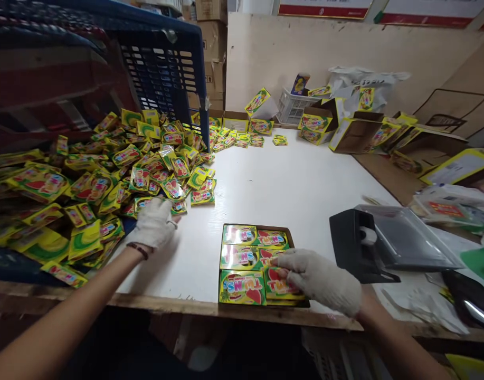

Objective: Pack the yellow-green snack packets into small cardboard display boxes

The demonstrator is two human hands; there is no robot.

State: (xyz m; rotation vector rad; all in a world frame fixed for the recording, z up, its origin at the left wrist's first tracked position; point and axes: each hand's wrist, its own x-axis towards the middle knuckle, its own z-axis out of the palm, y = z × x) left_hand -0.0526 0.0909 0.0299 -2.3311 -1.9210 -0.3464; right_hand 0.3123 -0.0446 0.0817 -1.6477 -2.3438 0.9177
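Note:
My left hand (pixel 153 224), in a whitish glove with bare fingertips, reaches to the right edge of a large heap of yellow-green packets (pixel 95 184). Its fingers touch or rest close to packets there; whether they grip one is hidden. My right hand (pixel 319 277), gloved alike, lies over the right side of an open carton (pixel 291 240) near the table's front edge. Its thumb and fingertips are on a packet (pixel 279 282) in the front right part. Packets fill the carton in two columns, faces up.
A blue crate (pixel 202 79) lies tipped behind the heap. A black tape dispenser (pixel 350 245) and clear plastic tray (pixel 410 237) stand right of the carton. Open boxes (pixel 356 134), a white basket (pixel 295 105) and small packets (pixel 280 140) sit along the table's back.

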